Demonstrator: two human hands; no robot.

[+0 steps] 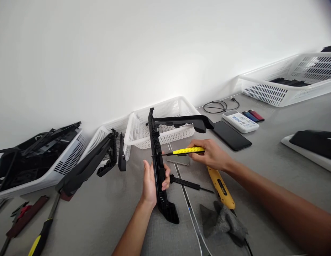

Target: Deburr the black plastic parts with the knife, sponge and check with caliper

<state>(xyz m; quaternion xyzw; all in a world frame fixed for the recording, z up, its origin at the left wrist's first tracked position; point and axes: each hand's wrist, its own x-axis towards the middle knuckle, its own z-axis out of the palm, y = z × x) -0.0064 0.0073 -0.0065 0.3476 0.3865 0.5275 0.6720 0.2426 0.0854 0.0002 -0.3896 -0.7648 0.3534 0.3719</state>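
Observation:
My left hand (148, 185) is wrapped around a long black plastic trim piece (155, 167), which stands nearly upright in the middle of the head view. In my right hand (210, 153) is a slim knife with a yellow ribbed handle (181, 151). Its thin tip points left and lies across the trim piece, just above my left fingers; I cannot tell whether it touches. Behind the held piece, another black plastic part (178, 121) rests across a white basket (165, 137).
At left, a white basket (72, 156) is heaped with black parts. A yellow power tool (221, 188), a grey cloth (221, 222) and a black phone (231, 135) lie at right. Another white basket (283, 94) stands back right. A yellow-black handled tool (42, 234) lies front left.

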